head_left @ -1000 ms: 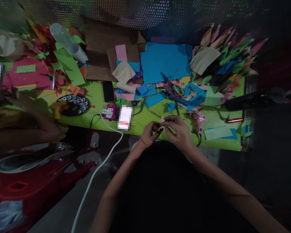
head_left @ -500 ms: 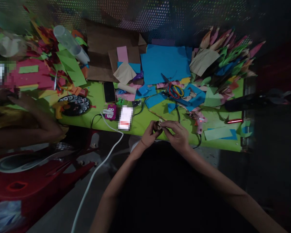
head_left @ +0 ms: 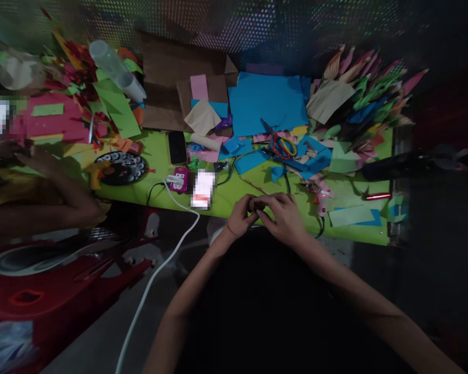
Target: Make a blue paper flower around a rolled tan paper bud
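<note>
"Perforated sheeting (head_left: pixel 253 26) stands behind a lime-green table (head_left: pixel 359 234) crowded with paper. What containers do you see?"

"One clear plastic bottle (head_left: pixel 115 67), lying aslant among coloured scraps at the far left; whether it holds anything, I can't tell. Down at the lower left, a clear plastic bag (head_left: pixel 10 343) sits near a red chair (head_left: pixel 8 296), its contents blurred."

"And the person's hands?"

"Together at the table's near edge. The left hand (head_left: pixel 242 215) curls its fingers round a small brown piece (head_left: pixel 260 205)."

"Does the right hand (head_left: pixel 286 215) touch it too?"

"Yes, thumb and fingertips pinch it from the other side, hiding most of its shape. Just beyond lies a thin stick (head_left: pixel 253 184); a pink glue gun (head_left: pixel 322 203) is off to the right."
</note>
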`<state>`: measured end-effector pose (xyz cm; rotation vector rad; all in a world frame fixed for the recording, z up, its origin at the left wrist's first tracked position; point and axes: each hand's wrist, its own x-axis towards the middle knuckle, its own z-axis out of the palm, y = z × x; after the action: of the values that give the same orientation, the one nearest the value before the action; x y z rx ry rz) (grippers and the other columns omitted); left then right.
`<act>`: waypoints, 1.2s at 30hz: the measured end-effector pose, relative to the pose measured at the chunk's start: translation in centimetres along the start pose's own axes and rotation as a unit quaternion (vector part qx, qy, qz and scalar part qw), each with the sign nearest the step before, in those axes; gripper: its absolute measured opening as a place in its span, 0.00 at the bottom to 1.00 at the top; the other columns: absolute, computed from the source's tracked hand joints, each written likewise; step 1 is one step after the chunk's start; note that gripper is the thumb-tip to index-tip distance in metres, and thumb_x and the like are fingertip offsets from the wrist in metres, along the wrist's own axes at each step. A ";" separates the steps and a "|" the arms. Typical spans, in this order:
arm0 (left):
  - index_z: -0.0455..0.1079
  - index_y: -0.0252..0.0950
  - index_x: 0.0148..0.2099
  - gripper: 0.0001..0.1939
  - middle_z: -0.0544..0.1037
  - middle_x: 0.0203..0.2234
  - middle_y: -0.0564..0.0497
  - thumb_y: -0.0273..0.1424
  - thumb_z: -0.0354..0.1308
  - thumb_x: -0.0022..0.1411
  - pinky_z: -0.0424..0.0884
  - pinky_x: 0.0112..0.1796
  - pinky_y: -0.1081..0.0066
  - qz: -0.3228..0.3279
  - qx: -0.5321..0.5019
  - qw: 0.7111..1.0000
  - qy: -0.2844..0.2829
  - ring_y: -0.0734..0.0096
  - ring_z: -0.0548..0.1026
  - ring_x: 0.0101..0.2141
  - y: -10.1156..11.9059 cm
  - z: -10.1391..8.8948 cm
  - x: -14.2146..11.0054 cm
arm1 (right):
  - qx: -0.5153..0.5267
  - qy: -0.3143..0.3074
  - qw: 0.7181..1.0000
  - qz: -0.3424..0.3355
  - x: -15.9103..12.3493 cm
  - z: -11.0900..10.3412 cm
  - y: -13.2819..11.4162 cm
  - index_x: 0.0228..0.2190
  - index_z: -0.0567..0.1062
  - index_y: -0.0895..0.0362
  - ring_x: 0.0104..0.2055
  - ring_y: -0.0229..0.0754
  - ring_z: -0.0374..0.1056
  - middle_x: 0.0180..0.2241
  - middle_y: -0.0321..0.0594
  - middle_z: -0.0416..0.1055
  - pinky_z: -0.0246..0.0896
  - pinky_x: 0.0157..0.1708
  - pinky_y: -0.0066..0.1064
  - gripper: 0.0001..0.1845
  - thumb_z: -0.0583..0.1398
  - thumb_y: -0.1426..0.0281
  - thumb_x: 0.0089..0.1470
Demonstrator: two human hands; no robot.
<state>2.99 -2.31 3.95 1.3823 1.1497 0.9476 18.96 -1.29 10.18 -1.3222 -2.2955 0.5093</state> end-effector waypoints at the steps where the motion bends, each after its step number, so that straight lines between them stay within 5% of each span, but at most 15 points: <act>1: 0.64 0.36 0.39 0.10 0.69 0.31 0.53 0.36 0.58 0.60 0.66 0.38 0.67 0.003 -0.004 1.000 0.000 0.68 0.67 0.33 0.0 0.0 0.0 | 0.006 -0.009 1.000 -0.004 0.1 -0.1 0.0 0.43 0.74 0.53 0.43 0.50 0.69 0.36 0.41 0.80 0.57 0.43 0.41 0.10 0.58 0.69 0.59; 5: 0.63 0.36 0.40 0.09 0.68 0.31 0.54 0.32 0.58 0.58 0.67 0.39 0.68 -0.002 -0.040 0.999 -0.005 0.69 0.66 0.34 0.0 0.1 0.0 | 0.050 -0.022 0.998 -0.009 0.4 -0.1 0.4 0.42 0.73 0.52 0.42 0.49 0.70 0.37 0.41 0.79 0.60 0.43 0.41 0.08 0.58 0.70 0.60; 10: 0.63 0.37 0.42 0.10 0.68 0.33 0.54 0.30 0.58 0.57 0.67 0.42 0.68 -0.044 -0.069 0.997 0.001 0.69 0.67 0.36 0.3 0.4 0.1 | 0.095 0.061 0.993 -0.024 0.4 0.2 0.8 0.40 0.75 0.51 0.43 0.46 0.72 0.38 0.40 0.79 0.64 0.43 0.38 0.06 0.58 0.69 0.62; 15: 0.62 0.37 0.42 0.11 0.68 0.33 0.54 0.29 0.58 0.57 0.66 0.42 0.69 -0.062 -0.067 0.996 0.016 0.69 0.66 0.36 0.3 0.5 0.2 | 0.011 0.091 0.996 -0.004 0.0 0.2 1.0 0.41 0.78 0.50 0.43 0.47 0.72 0.38 0.42 0.77 0.63 0.41 0.39 0.08 0.60 0.65 0.62; 26: 0.64 0.37 0.44 0.15 0.73 0.37 0.48 0.40 0.58 0.59 0.66 0.44 0.62 -0.012 0.028 0.999 -0.010 0.61 0.70 0.39 0.2 0.1 0.4 | -0.074 -0.047 0.996 -0.001 -0.1 -0.4 0.3 0.43 0.79 0.51 0.56 0.54 0.62 0.58 0.45 0.70 0.56 0.51 0.46 0.14 0.57 0.61 0.63; 36: 0.65 0.36 0.42 0.15 0.71 0.32 0.52 0.40 0.58 0.58 0.65 0.37 0.67 -0.040 0.008 0.999 -0.007 0.69 0.67 0.32 0.3 0.2 0.7 | -0.046 -0.079 0.996 0.020 0.3 -0.1 0.9 0.42 0.80 0.51 0.59 0.54 0.59 0.62 0.43 0.66 0.56 0.55 0.50 0.16 0.52 0.64 0.66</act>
<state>3.43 -1.70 4.19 1.3441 1.1952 0.8717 19.52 -0.60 9.90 -1.4188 -2.4519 0.5464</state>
